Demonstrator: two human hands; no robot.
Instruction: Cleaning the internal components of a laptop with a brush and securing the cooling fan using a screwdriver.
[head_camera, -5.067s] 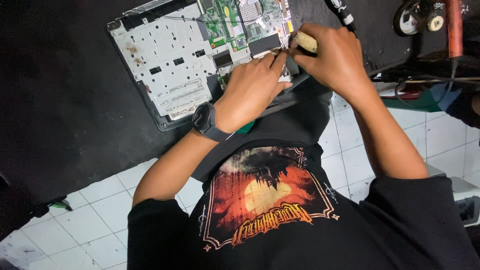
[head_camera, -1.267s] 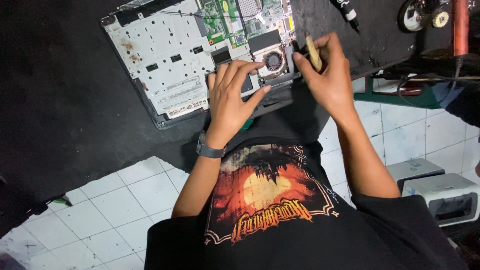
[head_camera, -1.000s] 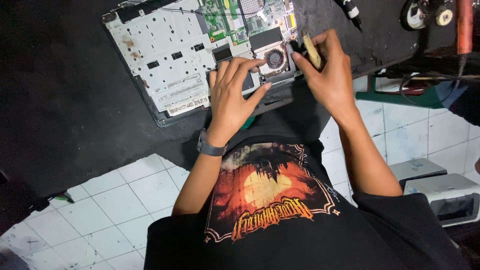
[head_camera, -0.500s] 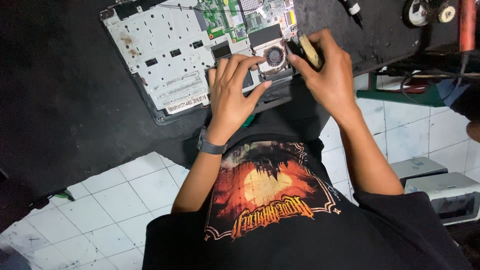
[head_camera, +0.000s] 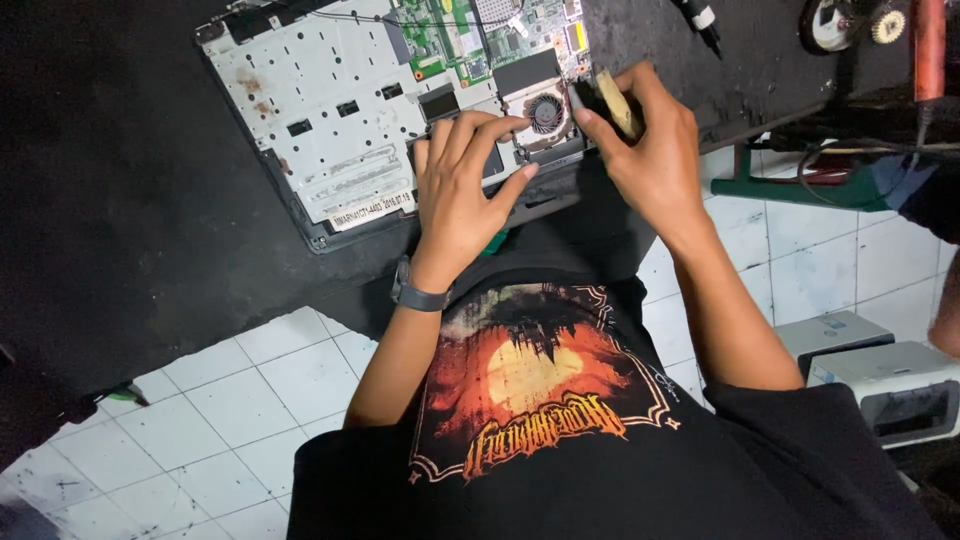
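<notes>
An opened laptop lies on the black work surface, its silver inner frame, green circuit board and small round fan exposed. My left hand rests flat on the laptop's near edge, fingers spread, fingertips just left of the fan. My right hand grips a small brush with a pale wooden handle, its dark bristle end touching the laptop beside the fan's right side. A dark watch sits on my left wrist.
A black pen-like tool lies on the surface at the top right. Round parts and a red-handled tool sit further right. A grey box-shaped device stands on the white tiled floor.
My left hand slid from the fan area to lie flat with fingers spread. My right hand brought the brush down closer to the fan's right edge.
</notes>
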